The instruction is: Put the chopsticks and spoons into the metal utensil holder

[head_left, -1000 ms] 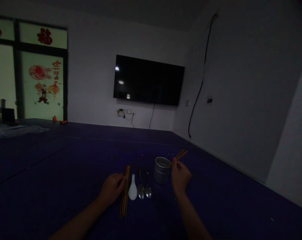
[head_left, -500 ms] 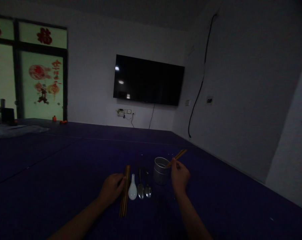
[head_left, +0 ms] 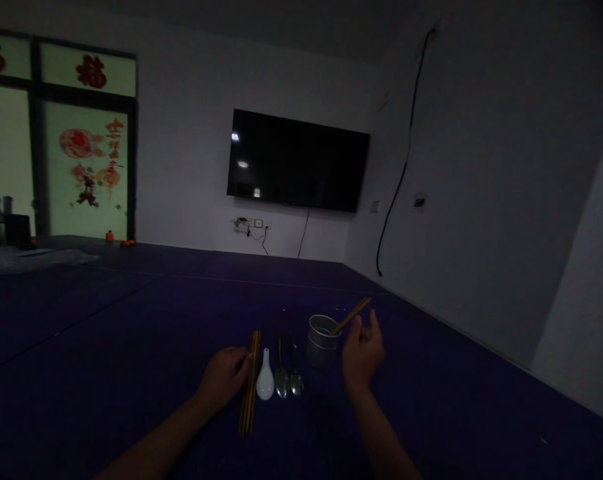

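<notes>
On the purple surface, my left hand [head_left: 224, 375] is curled with thumb and fingertips against the left edge of a bundle of wooden chopsticks [head_left: 250, 393]. Right of that bundle lie a white soup spoon [head_left: 265, 382] and two metal spoons [head_left: 282, 381], [head_left: 296, 383], side by side. A grey metal cup [head_left: 322, 347] stands upright farther right. Other wooden chopsticks [head_left: 354, 315] lean out of it over its right rim. Beside the cup, my right hand [head_left: 364, 350] has its thumb and index finger apart, with nothing visible between them.
A purple-covered surface [head_left: 191, 307] with seams reaches back to the wall. Plastic sheeting [head_left: 41, 260] and small orange objects [head_left: 110, 236] lie at the far left. A television [head_left: 298, 160] hangs on the wall, and a black cable [head_left: 395, 193] runs down the right wall.
My right hand has let go of the chopsticks, which now lean in the cup; its fingers have spread and moved slightly right. My left hand has stayed put.
</notes>
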`<state>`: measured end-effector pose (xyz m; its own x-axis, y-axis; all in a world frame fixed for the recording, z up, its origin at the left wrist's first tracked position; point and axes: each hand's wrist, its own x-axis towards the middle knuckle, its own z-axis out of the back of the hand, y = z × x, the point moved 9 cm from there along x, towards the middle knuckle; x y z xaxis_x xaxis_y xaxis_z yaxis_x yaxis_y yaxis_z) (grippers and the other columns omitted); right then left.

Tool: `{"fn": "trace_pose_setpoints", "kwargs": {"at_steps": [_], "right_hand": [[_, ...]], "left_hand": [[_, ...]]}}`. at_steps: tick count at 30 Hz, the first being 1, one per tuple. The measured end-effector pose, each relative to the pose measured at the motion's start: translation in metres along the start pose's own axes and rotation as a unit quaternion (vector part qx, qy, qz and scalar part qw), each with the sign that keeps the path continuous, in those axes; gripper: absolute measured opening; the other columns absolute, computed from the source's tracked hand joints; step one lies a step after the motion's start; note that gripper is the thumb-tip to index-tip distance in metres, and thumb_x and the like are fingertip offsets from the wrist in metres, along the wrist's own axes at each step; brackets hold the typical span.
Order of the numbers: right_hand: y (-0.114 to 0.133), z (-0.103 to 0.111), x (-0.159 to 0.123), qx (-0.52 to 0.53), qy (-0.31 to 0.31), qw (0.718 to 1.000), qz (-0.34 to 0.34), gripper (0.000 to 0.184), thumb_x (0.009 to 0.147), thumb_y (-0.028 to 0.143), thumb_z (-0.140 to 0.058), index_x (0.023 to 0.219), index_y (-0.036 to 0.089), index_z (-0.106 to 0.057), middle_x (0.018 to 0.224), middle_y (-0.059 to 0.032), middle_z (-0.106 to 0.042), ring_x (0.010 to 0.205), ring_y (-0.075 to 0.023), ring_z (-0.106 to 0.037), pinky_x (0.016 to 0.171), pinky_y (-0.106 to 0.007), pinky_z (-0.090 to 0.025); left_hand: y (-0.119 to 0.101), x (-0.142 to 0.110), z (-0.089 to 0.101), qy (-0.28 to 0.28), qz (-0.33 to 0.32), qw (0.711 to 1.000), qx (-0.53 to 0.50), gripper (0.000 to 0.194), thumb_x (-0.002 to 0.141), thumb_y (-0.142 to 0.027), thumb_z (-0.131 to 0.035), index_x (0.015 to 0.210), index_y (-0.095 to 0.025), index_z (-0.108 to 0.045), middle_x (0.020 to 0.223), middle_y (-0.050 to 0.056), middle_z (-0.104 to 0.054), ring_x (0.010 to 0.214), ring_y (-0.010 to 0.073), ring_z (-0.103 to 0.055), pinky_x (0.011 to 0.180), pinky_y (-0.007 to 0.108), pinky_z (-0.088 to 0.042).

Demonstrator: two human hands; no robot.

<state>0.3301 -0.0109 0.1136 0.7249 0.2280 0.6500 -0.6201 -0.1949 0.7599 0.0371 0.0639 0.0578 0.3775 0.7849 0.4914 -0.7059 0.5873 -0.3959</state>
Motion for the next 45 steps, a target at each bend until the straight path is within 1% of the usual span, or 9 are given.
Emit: {"fn": "trace_pose_setpoints", "kwargs": {"at_steps": [3, 6, 9, 11, 15, 19, 28, 34, 45], "right_hand": [[0.02, 0.0, -0.01, 0.029, 0.006, 0.998, 0.063, 0.061, 0.088, 0.053, -0.038, 0.127, 0.009, -0.051, 0.066, -0.0037, -0.063, 0.055, -0.0163, -0.056, 0.055, -0.025, -0.04], [0.049, -0.021, -0.035, 0.026, 0.107, 0.977, 0.18, 0.049, 0.091, 0.049, -0.036, 0.111, 0.013, -0.062, 0.084, -0.0095, -0.069, 0.071, -0.0183, -0.064, 0.063, -0.026, -0.044], [0.076, -0.049, -0.078, 0.008, 0.254, 0.915, 0.312, 0.042, 0.094, 0.04, -0.033, 0.093, 0.018, -0.068, 0.088, -0.0079, -0.071, 0.077, -0.0156, -0.066, 0.069, -0.023, -0.044], [0.083, -0.067, -0.107, -0.04, 0.346, 0.865, 0.361, 0.041, 0.095, 0.035, -0.032, 0.084, 0.02, -0.068, 0.083, -0.0055, -0.071, 0.073, -0.0143, -0.066, 0.066, -0.022, -0.043], [0.08, -0.088, -0.147, -0.134, 0.475, 0.783, 0.379, 0.036, 0.094, 0.033, -0.036, 0.078, 0.021, -0.067, 0.077, -0.0035, -0.071, 0.072, -0.0141, -0.066, 0.062, -0.021, -0.04], [0.077, -0.092, -0.162, -0.153, 0.541, 0.742, 0.366, 0.033, 0.094, 0.034, -0.038, 0.086, 0.022, -0.067, 0.084, -0.0037, -0.072, 0.08, -0.0148, -0.065, 0.067, -0.021, -0.039], [0.065, -0.098, -0.162, -0.159, 0.56, 0.743, 0.331, 0.029, 0.093, 0.03, -0.042, 0.081, 0.022, -0.067, 0.084, -0.0015, -0.071, 0.08, -0.0149, -0.065, 0.065, -0.021, -0.036], [0.071, -0.095, -0.164, -0.154, 0.554, 0.743, 0.341, 0.031, 0.093, 0.031, -0.04, 0.078, 0.021, -0.065, 0.078, -0.0018, -0.071, 0.074, -0.0145, -0.065, 0.06, -0.022, -0.034], [0.07, -0.097, -0.17, -0.145, 0.565, 0.738, 0.339, 0.03, 0.093, 0.031, -0.039, 0.084, 0.022, -0.067, 0.084, -0.0024, -0.071, 0.08, -0.0152, -0.065, 0.066, -0.021, -0.037]], "left_hand": [[0.001, 0.001, -0.001, 0.004, 0.007, 1.0, 0.008, 0.036, 0.09, -0.032, -0.031, 0.074, -0.019, -0.06, 0.075, 0.006, -0.066, 0.073, 0.0179, -0.06, 0.065, 0.027, -0.039], [0.002, 0.001, -0.002, 0.011, 0.014, 1.0, 0.016, 0.034, 0.089, -0.032, -0.034, 0.076, -0.019, -0.061, 0.075, 0.005, -0.065, 0.072, 0.0173, -0.06, 0.064, 0.026, -0.038], [0.002, 0.0, -0.005, 0.021, 0.015, 0.999, 0.031, 0.032, 0.089, -0.032, -0.036, 0.075, -0.018, -0.061, 0.073, 0.004, -0.064, 0.069, 0.0165, -0.059, 0.063, 0.026, -0.037], [0.005, 0.0, -0.006, 0.024, 0.028, 0.998, 0.056, 0.031, 0.087, -0.031, -0.038, 0.069, -0.018, -0.059, 0.069, 0.004, -0.063, 0.066, 0.016, -0.057, 0.062, 0.026, -0.036], [0.012, 0.0, -0.01, 0.037, 0.056, 0.992, 0.105, 0.031, 0.085, -0.033, -0.042, 0.062, -0.018, -0.056, 0.065, 0.003, -0.061, 0.065, 0.0162, -0.056, 0.061, 0.026, -0.035], [0.013, 0.001, -0.013, 0.059, 0.061, 0.987, 0.134, 0.03, 0.084, -0.033, -0.044, 0.062, -0.017, -0.058, 0.069, 0.005, -0.063, 0.071, 0.0183, -0.058, 0.064, 0.028, -0.036], [0.011, -0.001, -0.012, 0.074, 0.085, 0.982, 0.154, 0.031, 0.082, -0.037, -0.045, 0.065, -0.017, -0.062, 0.073, 0.006, -0.066, 0.073, 0.0193, -0.059, 0.064, 0.028, -0.037], [0.013, -0.002, -0.012, 0.074, 0.098, 0.982, 0.146, 0.031, 0.082, -0.035, -0.044, 0.066, -0.017, -0.064, 0.074, 0.007, -0.067, 0.075, 0.0207, -0.061, 0.068, 0.029, -0.039], [0.009, -0.002, -0.013, 0.092, 0.108, 0.975, 0.171, 0.031, 0.08, -0.033, -0.043, 0.067, -0.017, -0.065, 0.073, 0.009, -0.068, 0.076, 0.0241, -0.064, 0.07, 0.032, -0.041]]}}
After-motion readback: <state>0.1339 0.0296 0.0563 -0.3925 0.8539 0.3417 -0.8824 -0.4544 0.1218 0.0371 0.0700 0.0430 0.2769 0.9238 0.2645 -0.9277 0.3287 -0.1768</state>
